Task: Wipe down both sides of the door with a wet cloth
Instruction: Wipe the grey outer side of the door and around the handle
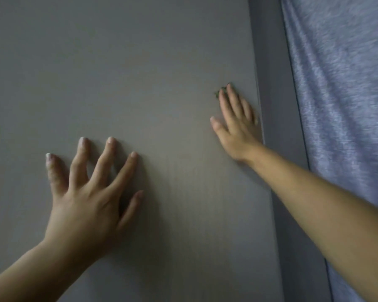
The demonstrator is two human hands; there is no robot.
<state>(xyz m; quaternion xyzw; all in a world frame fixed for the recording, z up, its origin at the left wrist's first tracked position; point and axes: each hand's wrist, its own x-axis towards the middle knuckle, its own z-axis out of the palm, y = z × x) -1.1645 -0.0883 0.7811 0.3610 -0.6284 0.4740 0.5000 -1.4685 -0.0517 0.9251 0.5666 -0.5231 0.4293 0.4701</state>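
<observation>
Left hand (83, 192) splayed, fingertips braced on flat grey matte door panel (140, 73), holding nothing; door fills left and centre, likely rigid and smooth but free to swing, so bracing helps; dark green wet cloth (218, 92) barely peeks out under right hand (236, 125), which presses it flat-fingered near door's right edge; cloth probably soft, thin, best pinned under palm; further right, grey-blue edge strip (277, 127), then mottled blue-grey fabric (347, 94), close enough to brush.
</observation>
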